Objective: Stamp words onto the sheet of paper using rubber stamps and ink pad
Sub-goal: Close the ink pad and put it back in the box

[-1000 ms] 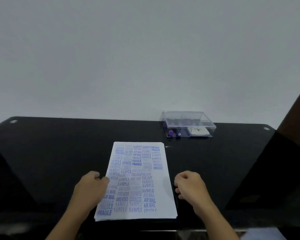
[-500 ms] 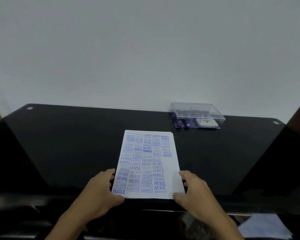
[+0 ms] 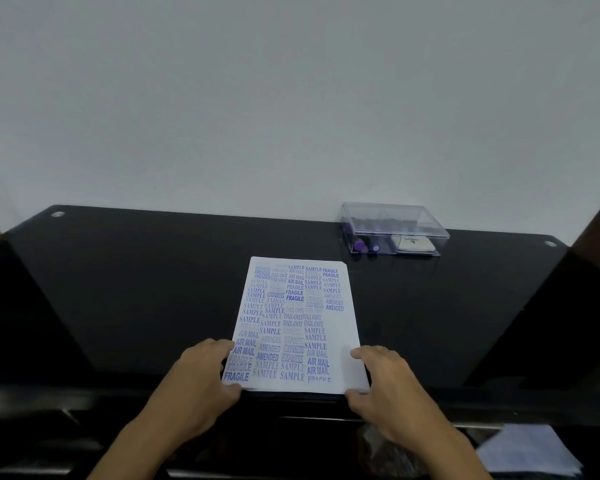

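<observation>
Both hands were on the sheet of paper (image 3: 298,323), which lay flat on the black table (image 3: 136,289) at the middle of its near edge, its lower border almost level with that edge. The left hand (image 3: 201,379) pinched the sheet's near left corner, fingers curled over the side margin and thumb at the bottom border. The right hand (image 3: 385,379) held the near right corner the same way. Neither hand held a stamp.

The sheet was already crowded with blue and purple words such as SAMPLE, FRAGILE, AIR MAIL and EXPRESS. Only a blank strip was left down its right side.

Near the table's far right corner, well apart from the sheet, stood a clear plastic box (image 3: 395,226) with its lid apparently on. Inside it were the ink pad (image 3: 413,244) and the rubber stamps (image 3: 366,244), showing purple and blue ends.

This looked like the placing step, with the sheet being squared up or shifted and no stamping under way. The next move would probably call for letting go of the sheet and reaching to the box. After lifting the lid and bringing out the pad and one stamp, the person would have to aim at the blank right strip. One hand might need to steady the paper, which would slide easily on the glossy surface.
</observation>
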`<state>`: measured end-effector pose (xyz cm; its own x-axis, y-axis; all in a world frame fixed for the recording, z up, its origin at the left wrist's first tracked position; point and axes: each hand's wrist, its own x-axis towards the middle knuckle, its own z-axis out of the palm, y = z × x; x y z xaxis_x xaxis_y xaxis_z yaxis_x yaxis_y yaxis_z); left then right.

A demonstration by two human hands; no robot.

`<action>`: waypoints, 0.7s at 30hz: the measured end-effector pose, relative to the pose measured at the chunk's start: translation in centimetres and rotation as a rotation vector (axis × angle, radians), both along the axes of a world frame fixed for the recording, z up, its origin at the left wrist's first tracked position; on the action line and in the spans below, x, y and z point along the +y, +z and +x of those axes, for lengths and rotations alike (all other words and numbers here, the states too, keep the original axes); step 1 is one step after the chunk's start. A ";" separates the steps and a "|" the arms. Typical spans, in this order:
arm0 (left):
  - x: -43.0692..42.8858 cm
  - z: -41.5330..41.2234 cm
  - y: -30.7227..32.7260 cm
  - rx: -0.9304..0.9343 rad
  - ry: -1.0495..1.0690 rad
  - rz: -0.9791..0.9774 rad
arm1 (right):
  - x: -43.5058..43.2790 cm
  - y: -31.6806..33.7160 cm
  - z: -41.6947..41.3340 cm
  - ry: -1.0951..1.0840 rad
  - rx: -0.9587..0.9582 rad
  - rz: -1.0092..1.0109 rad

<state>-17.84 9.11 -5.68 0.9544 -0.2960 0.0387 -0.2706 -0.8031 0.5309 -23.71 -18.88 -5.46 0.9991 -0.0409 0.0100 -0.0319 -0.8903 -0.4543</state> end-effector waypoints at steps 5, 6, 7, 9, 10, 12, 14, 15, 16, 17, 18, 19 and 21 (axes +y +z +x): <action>-0.1 0.6 -0.5 -0.027 0.010 0.001 | -0.1 -0.1 0.5 0.002 -0.024 -0.030; -0.1 0.8 -0.5 -0.024 0.013 -0.002 | -0.1 -0.1 0.7 0.001 -0.022 -0.035; -0.1 0.9 -0.5 -0.022 0.016 -0.003 | -0.1 -0.1 0.9 0.000 -0.019 -0.040; -0.2 1.3 -0.6 -0.024 0.021 -0.004 | -0.2 -0.1 1.3 0.003 -0.014 -0.050; -0.3 1.5 -0.7 -0.026 0.023 0.001 | -0.3 -0.1 1.6 0.005 -0.013 -0.053; -0.4 2.0 -0.9 -0.033 0.032 0.014 | -0.4 -0.1 2.2 0.006 -0.012 -0.061; -0.6 2.7 -1.0 -0.052 0.035 0.030 | -0.6 -0.1 2.9 0.007 -0.011 -0.071; -0.7 3.2 -1.0 -0.060 0.036 0.034 | -0.7 0.0 3.4 0.007 -0.012 -0.072; -0.9 3.6 -1.0 -0.063 0.039 0.035 | -0.8 0.0 3.8 0.008 -0.009 -0.074; -1.0 4.2 -1.0 -0.069 0.040 0.032 | -0.9 0.0 4.4 0.009 -0.010 -0.079; -1.1 4.5 -1.0 -0.070 0.042 0.028 | -1.0 0.1 4.7 0.011 -0.010 -0.084; -1.2 5.0 -1.1 -0.075 0.047 0.023 | -1.1 0.1 5.3 0.010 -0.011 -0.084; -1.5 5.9 -1.2 -0.082 0.053 0.023 | -1.4 0.3 6.3 0.010 -0.009 -0.089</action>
